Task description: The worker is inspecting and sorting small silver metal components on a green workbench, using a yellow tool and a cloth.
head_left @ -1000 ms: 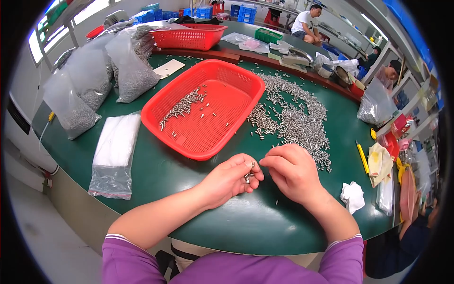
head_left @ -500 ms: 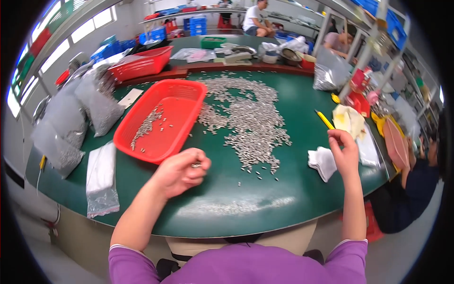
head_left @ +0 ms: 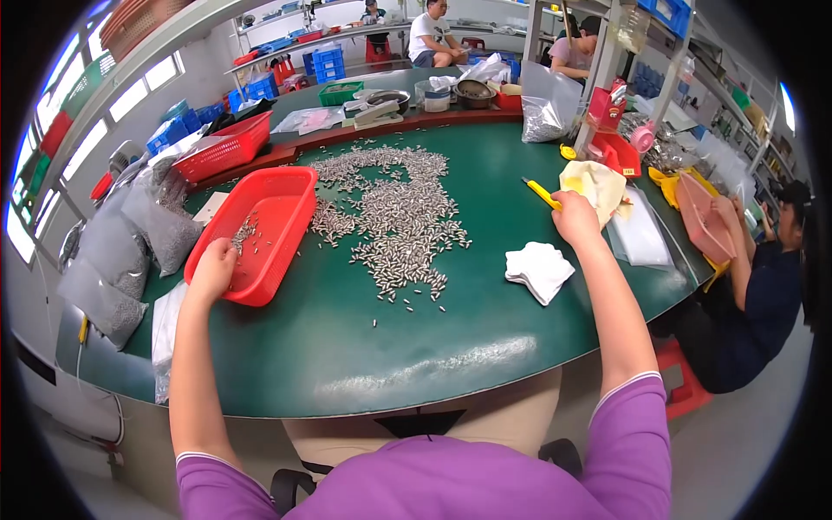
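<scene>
My left hand (head_left: 215,267) is over the near left side of a red plastic basket (head_left: 295,195), its fingers curled downward; what they hold, if anything, is hidden. Small silvery metal pieces (head_left: 244,232) lie on the basket's floor beside the fingertips. To its right, a wide heap of the same pieces (head_left: 403,217) spreads over the green table (head_left: 416,355). My right hand (head_left: 576,218) closes on the near end of a yellow pen-shaped tool (head_left: 541,192) with a dark tip. Just beyond lies a cream cloth (head_left: 596,186); a stack of white pads (head_left: 537,270) sits nearer me.
Clear bags of metal pieces (head_left: 104,269) stand along the left edge, another bag (head_left: 546,108) at the far right. A second red basket (head_left: 227,147) is behind the first. At right, a seated co-worker (head_left: 763,286) holds a pink tray (head_left: 700,217).
My left hand has moved left from the table to the basket. My right hand has come down onto the yellow tool. The whole view has shifted.
</scene>
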{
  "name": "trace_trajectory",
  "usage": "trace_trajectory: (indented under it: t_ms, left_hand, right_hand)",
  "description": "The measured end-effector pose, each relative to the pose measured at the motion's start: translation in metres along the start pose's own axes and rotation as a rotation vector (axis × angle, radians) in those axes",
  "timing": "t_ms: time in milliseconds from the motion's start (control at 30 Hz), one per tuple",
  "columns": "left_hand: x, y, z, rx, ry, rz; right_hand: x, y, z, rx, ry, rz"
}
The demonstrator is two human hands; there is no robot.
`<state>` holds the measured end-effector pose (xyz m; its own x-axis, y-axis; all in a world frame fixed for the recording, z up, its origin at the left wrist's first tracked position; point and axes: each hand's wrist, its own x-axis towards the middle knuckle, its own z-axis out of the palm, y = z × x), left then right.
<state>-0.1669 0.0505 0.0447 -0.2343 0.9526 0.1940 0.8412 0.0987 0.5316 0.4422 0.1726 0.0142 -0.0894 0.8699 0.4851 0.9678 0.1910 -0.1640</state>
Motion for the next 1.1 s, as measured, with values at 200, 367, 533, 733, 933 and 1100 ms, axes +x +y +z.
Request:
trace_trajectory:
  t_ms: [200, 367, 533, 733, 933, 1100]
  left_hand:
    - [-0.08, 0.07, -0.003, -0.051, 0.324, 0.385]
    - [-0.153, 0.117, 0.039, -0.041, 0.059, 0.476]
    - [-0.19, 0.11, 0.061, -0.007, -0.034, 0.394]
    - [-0.195, 0.117, 0.065, 0.025, 0.006, 0.413]
    - [-0.201, 0.115, 0.072, 0.012, 0.055, 0.387]
    - [-0.202, 0.117, 0.071, -0.012, 0.065, 0.334]
  right_hand:
    - [0.011, 0.013, 0.034, -0.226, -0.023, 0.095]
    - [0.0, 0.018, -0.001, -0.119, 0.208, 0.004]
    - [-0.088, -0.108, -0.096, 0.884, -0.184, 0.196]
    - [-0.24, -0.159, -0.116, 0.835, -0.727, 0.117]
    - [-0.241, -0.205, -0.093, 0.753, -0.644, -0.103]
    - [-0.237, -0.224, -0.084, 0.622, -0.497, -0.368]
